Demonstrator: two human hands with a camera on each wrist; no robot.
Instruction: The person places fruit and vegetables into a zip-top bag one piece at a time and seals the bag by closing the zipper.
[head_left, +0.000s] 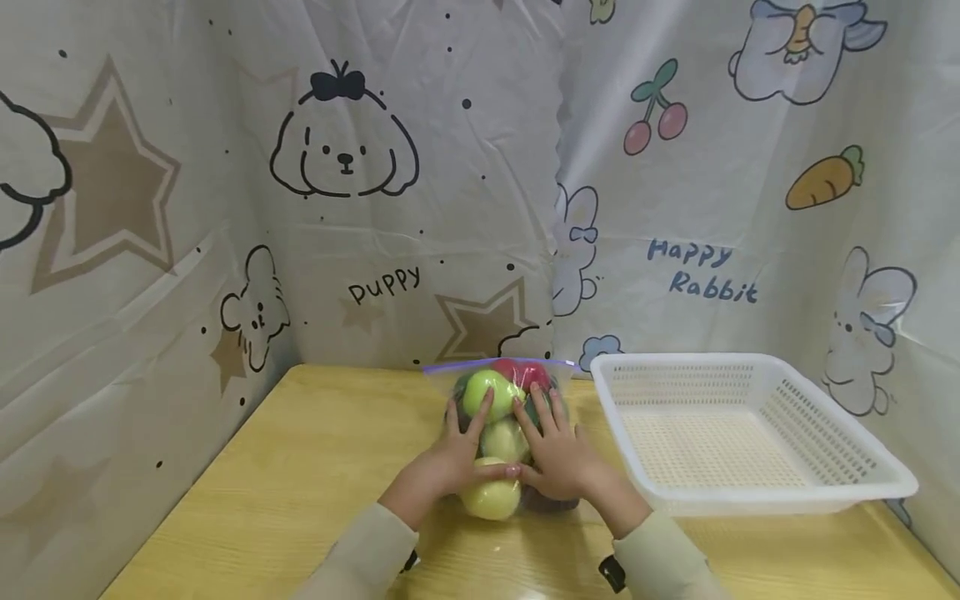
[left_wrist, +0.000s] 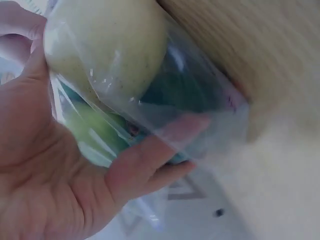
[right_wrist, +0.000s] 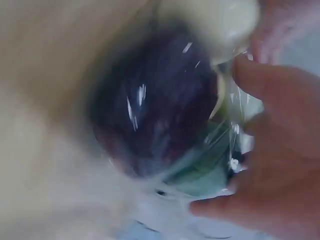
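Observation:
A clear zip bag with a purple seal strip lies on the table, filled with fruit-like things. Inside show a green round fruit, a pale yellow fruit, and red pieces by the seal. The right wrist view shows a dark purple, glossy rounded thing through the plastic. My left hand rests on the bag's left side, fingers spread. From the right, my right hand lies over the bag with its fingers spread too. The thumbs meet above the pale yellow fruit.
A white plastic basket with slotted walls stands at the right of the wooden table, close to the right hand. Printed cloth with cartoon animals hangs behind the table and along its sides.

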